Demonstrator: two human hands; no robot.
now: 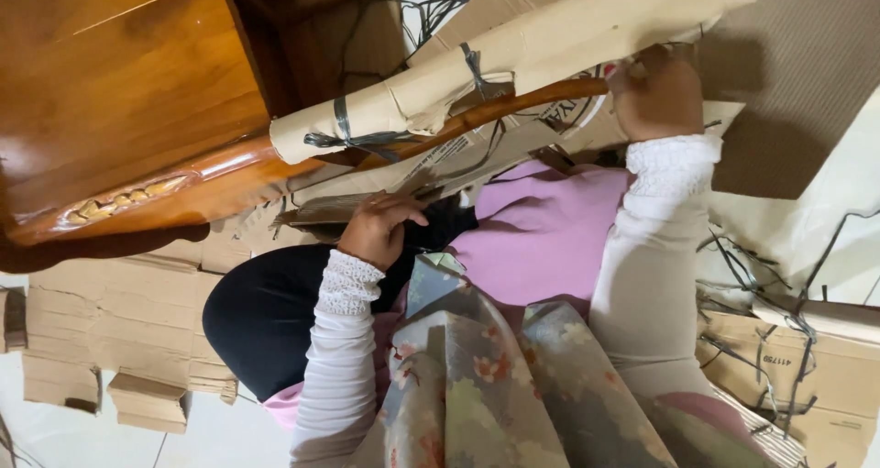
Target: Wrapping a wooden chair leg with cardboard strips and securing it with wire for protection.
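Observation:
A glossy brown wooden furniture piece (119,92) fills the upper left, with a curved wooden leg (513,104) reaching right. Cardboard wrapping (550,37), tied with dark straps (344,124), covers the leg's upper side. My right hand (655,92) is closed on the cardboard wrapping at the leg's far end. My left hand (380,230) presses on flattened cardboard (316,209) below the leg, fingers curled on its edge. I sit in a pink garment, black trousers and a floral scarf.
Flattened cardboard sheets (119,317) lie on the white floor at left, with small folded pieces (147,399). A large brown cardboard panel (807,65) is at upper right. More cardboard (807,376) and loose dark straps (733,266) lie at right.

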